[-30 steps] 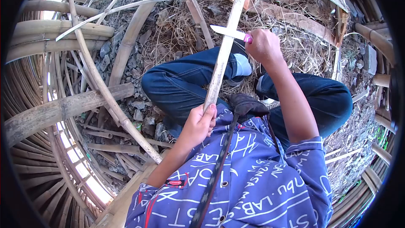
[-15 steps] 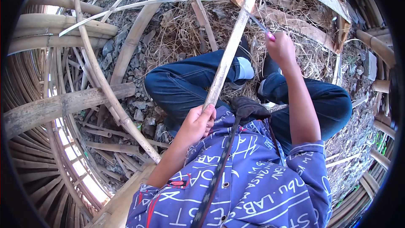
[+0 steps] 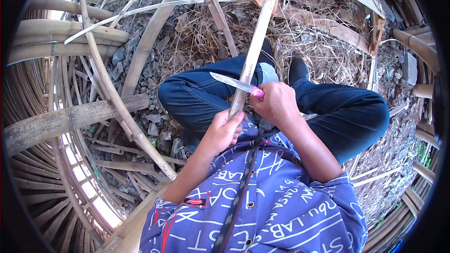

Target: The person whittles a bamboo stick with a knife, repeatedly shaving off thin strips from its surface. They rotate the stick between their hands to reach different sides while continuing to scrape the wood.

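Note:
A long pale bamboo strip (image 3: 258, 40) slants away from my lap toward the top of the view. My left hand (image 3: 226, 131) is closed round its near end, thumb on top. My right hand (image 3: 275, 102) grips a knife (image 3: 233, 82) by its pink handle. The blade lies across the strip a short way beyond my left hand, its tip pointing left over my knee. Both hands are close together in front of my body.
Wood shavings (image 3: 192, 35) cover the ground ahead of my feet. A wooden pallet-like frame (image 3: 323, 21) lies at the upper right. Bamboo poles (image 3: 70, 117) and a long curved bamboo piece (image 3: 110, 84) are at my left, over grey stones (image 3: 152, 129).
My right hand has come back along the strip toward my body, bringing the knife from the far part to near my left hand. My left hand keeps its hold.

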{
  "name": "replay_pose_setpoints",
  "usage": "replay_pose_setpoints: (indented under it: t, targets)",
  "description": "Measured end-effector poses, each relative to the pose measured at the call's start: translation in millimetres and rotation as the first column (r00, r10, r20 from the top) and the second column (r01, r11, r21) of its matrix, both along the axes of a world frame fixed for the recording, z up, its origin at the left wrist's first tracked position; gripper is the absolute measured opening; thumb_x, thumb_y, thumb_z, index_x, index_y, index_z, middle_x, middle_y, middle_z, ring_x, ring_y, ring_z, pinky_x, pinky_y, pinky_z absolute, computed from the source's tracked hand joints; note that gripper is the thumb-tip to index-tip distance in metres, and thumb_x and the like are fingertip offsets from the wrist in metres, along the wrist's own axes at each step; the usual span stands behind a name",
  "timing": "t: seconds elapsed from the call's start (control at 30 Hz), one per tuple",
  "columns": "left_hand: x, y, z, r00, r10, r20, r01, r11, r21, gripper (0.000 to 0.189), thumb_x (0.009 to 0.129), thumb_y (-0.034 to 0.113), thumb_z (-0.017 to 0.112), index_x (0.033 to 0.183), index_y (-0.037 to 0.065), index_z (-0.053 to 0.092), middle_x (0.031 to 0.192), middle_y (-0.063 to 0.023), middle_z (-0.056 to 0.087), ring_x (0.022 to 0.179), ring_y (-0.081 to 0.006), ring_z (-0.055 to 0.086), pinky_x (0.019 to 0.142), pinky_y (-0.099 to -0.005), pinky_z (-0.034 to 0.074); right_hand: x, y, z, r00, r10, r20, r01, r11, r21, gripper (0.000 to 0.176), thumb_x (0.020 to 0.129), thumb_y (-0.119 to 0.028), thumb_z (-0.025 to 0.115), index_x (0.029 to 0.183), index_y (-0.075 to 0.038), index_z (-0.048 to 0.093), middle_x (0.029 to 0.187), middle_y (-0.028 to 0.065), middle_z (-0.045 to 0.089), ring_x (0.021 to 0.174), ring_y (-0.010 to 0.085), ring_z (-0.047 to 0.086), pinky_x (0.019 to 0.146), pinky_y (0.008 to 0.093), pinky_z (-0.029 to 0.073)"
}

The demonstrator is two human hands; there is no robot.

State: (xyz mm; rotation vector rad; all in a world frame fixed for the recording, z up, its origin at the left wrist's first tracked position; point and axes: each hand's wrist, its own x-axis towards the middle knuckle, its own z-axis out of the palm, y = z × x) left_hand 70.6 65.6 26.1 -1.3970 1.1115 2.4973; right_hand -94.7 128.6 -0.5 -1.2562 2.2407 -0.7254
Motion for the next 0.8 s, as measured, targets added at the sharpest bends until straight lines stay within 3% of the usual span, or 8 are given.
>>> replay_pose_setpoints:
  t: [0.03,0.13,0.17,0.23,0.3,0.47,0.8]
  targets:
    - [-1,4,-3,1.000,0.000,0.001,0.000,1.000,0.001,0.018,0.098,0.022,0.045,0.089,0.006,0.049,0.058,0.0071,0.035,0.045,-0.0005,0.028,0.039,-0.0175,0.024,-1,0,-3,0.998,0.020,-0.064,-0.017,0.999,0.041,0.026,0.075,-0.027,0.062,0.061,-0.005,0.064,0.058,0.0186,0.060,0.058,0.0367,0.062,0.057,0.0453,0.051]
    - [-3,15,-13,0.991,-0.118,0.069,0.137,0.845,-0.516,0.019,0.098,0.020,0.044,0.090,0.004,0.049,0.057,0.0042,0.040,0.044,-0.0022,0.033,0.039,-0.0202,0.028,-6,-2,-8,0.990,0.052,-0.131,-0.045,0.998,0.054,0.025,0.076,-0.027,0.061,0.062,-0.007,0.065,0.059,0.0170,0.061,0.058,0.0346,0.063,0.055,0.0436,0.052]
    - [-4,17,-13,0.990,-0.118,0.072,0.138,0.846,-0.515,0.019,0.098,0.020,0.044,0.090,0.004,0.049,0.057,0.0042,0.040,0.044,-0.0022,0.033,0.039,-0.0202,0.028,-9,-4,-8,0.990,0.053,-0.127,-0.046,0.997,0.055,0.025,0.076,-0.027,0.061,0.062,-0.007,0.065,0.059,0.0170,0.061,0.058,0.0346,0.063,0.055,0.0436,0.052]
    - [-6,19,-12,0.983,-0.125,0.132,0.182,0.699,-0.691,0.018,0.097,0.019,0.045,0.090,0.003,0.049,0.058,0.0028,0.043,0.045,-0.0034,0.037,0.041,-0.0214,0.031,-15,-6,-8,0.975,0.114,-0.188,-0.101,0.992,0.077,0.025,0.077,-0.026,0.060,0.063,-0.007,0.066,0.060,0.0162,0.062,0.058,0.0332,0.064,0.054,0.0419,0.052]
    - [-7,19,-6,0.978,-0.131,0.162,0.206,0.735,-0.647,0.017,0.096,0.017,0.045,0.089,0.003,0.050,0.059,0.0018,0.045,0.048,-0.0045,0.040,0.043,-0.0230,0.033,-18,-8,-11,0.973,0.113,-0.203,-0.102,0.993,0.063,0.025,0.077,-0.026,0.061,0.063,-0.007,0.066,0.060,0.0159,0.062,0.057,0.0328,0.064,0.054,0.0414,0.052]
    - [-6,13,-2,0.970,-0.109,0.218,0.237,0.636,-0.735,0.017,0.096,0.016,0.046,0.088,0.001,0.050,0.060,0.0002,0.048,0.051,-0.0062,0.044,0.047,-0.0235,0.037,-17,-23,-25,0.961,0.094,-0.260,-0.107,0.993,-0.038,0.026,0.077,-0.025,0.062,0.059,-0.006,0.064,0.058,0.0162,0.061,0.055,0.0324,0.063,0.051,0.0416,0.051]
    - [-11,12,3,0.984,-0.082,0.158,0.169,0.709,-0.685,0.017,0.096,0.018,0.047,0.087,0.003,0.049,0.059,0.0011,0.046,0.048,-0.0049,0.042,0.044,-0.0224,0.035,-22,-34,-19,0.967,0.027,-0.253,-0.035,0.999,-0.029,0.020,0.073,-0.025,0.060,0.064,-0.009,0.067,0.059,0.0138,0.062,0.057,0.0319,0.064,0.055,0.0416,0.052]
